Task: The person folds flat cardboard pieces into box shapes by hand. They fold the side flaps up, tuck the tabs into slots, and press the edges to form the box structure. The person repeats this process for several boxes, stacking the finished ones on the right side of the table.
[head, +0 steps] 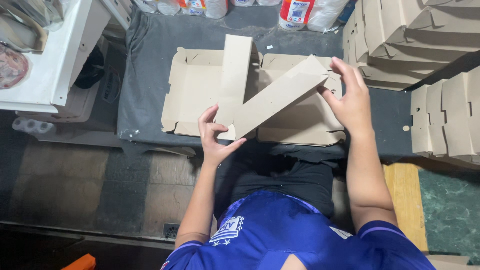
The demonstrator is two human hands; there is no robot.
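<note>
both hands (282, 117) gripping folded cardboard panel (280, 95), flat box (200, 85) beneath

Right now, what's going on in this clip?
A person in a blue shirt is folding a flat brown cardboard box on a dark table. The left hand pinches the near end of a long side flap, and the right hand holds its far end, raising it at a slant above the sheet. The box is only partly shaped. Stacks of folded boxes sit to the right.
</note>
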